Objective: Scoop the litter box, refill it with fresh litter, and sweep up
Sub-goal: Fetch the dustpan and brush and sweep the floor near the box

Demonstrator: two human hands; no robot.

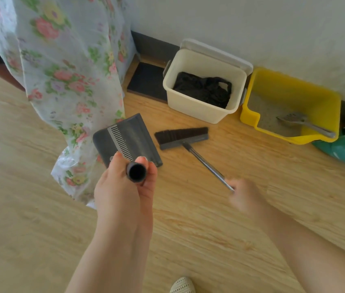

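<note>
Left hand [123,187] grips dustpan [127,140]; right hand [245,197], broom [183,135].

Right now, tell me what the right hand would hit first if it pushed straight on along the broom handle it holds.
The right hand points up the metal handle toward the broom head on the floor; that comes first. Beyond it stands the cream bin, though depth is uncertain.

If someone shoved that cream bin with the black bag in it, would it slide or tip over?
The bin would probably slide: it has a broad flat base on smooth wood floor. It likely feels light, since only a crumpled black bag shows inside. Its lid stands open at the back against the wall, so a push toward the wall might jam rather than tip it.
</note>
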